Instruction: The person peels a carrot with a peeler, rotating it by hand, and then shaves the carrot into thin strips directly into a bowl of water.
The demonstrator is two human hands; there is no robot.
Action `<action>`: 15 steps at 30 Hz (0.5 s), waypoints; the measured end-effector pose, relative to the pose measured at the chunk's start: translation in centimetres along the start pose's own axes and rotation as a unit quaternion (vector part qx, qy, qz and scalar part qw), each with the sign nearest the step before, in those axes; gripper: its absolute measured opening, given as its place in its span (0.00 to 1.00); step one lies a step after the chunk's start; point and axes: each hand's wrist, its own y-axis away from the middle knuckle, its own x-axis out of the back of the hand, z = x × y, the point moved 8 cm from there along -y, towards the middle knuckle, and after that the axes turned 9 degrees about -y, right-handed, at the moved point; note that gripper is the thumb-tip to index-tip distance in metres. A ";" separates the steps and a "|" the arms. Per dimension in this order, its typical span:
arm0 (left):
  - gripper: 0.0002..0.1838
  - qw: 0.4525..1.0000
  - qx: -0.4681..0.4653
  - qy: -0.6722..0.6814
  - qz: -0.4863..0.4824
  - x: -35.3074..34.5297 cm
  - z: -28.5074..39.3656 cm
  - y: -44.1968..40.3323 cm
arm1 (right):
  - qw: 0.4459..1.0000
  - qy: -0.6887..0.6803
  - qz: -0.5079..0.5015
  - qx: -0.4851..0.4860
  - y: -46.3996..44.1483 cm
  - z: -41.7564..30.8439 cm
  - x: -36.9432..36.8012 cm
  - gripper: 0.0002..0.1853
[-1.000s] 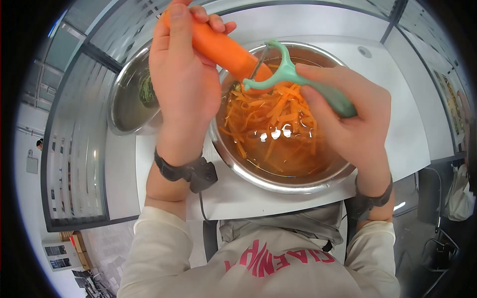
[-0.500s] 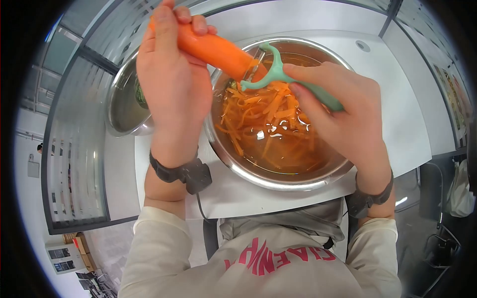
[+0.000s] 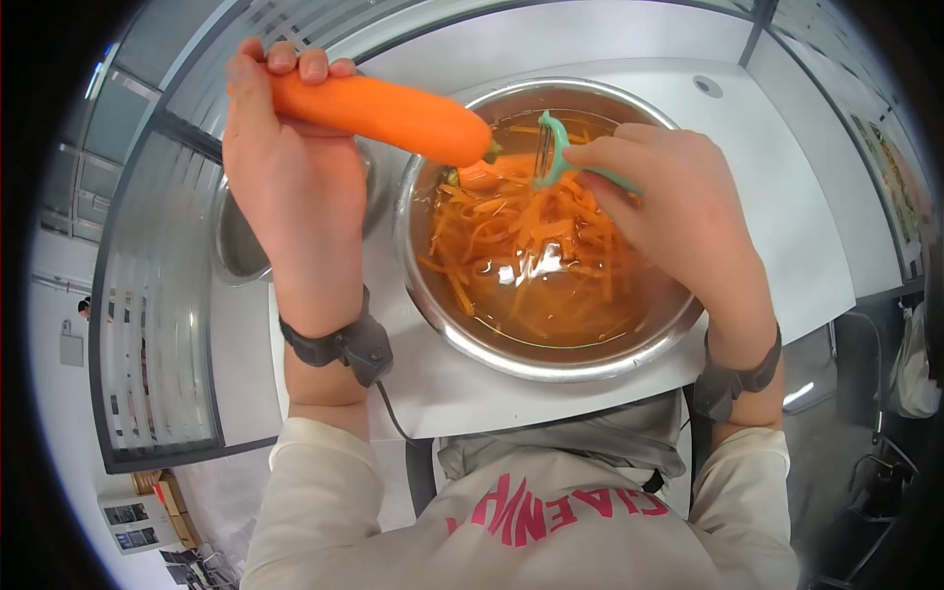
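Observation:
My left hand (image 3: 295,187) grips a peeled orange carrot (image 3: 383,116) by its far left end, with the green-tipped end over the bowl's left rim. In my right hand (image 3: 678,187) is a mint-green peeler (image 3: 559,157), its blade upright over the bowl and apart from the carrot. Below both lies a large steel bowl (image 3: 551,370) of orange-tinted water. Many carrot shavings (image 3: 536,221) float in it, and another carrot piece (image 3: 479,177) shows near its upper left side.
A smaller steel bowl (image 3: 241,231) stands at the left, partly hidden behind my left hand and forearm. The white table (image 3: 787,216) has a round cable hole at the back right and partitions around it. A cable hangs from my left wristband.
My left hand and the carrot have moved left, away from the peeler, and the carrot lies flatter. The peeler has turned so that its blade shows nearly edge-on.

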 end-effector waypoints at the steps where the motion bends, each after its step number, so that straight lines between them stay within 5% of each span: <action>1: 0.11 1.000 -0.001 -0.005 0.001 0.0 0.1 0.0 | 1.000 0.010 0.024 0.001 0.0 -0.1 0.4 0.12; 6: 0.13 1.000 0.009 -0.005 0.009 -0.1 -0.4 0.2 | 0.997 0.001 0.077 -0.023 -0.1 0.1 2.2 0.14; 10: 0.14 1.000 0.018 -0.003 0.006 -0.2 -1.2 0.4 | 0.960 -0.261 0.053 -0.086 0.0 -0.5 2.3 0.12; 15: 0.16 0.999 0.047 -0.012 0.000 -1.5 -1.9 1.4 | 0.961 -0.269 0.061 -0.026 -0.1 -2.2 1.0 0.12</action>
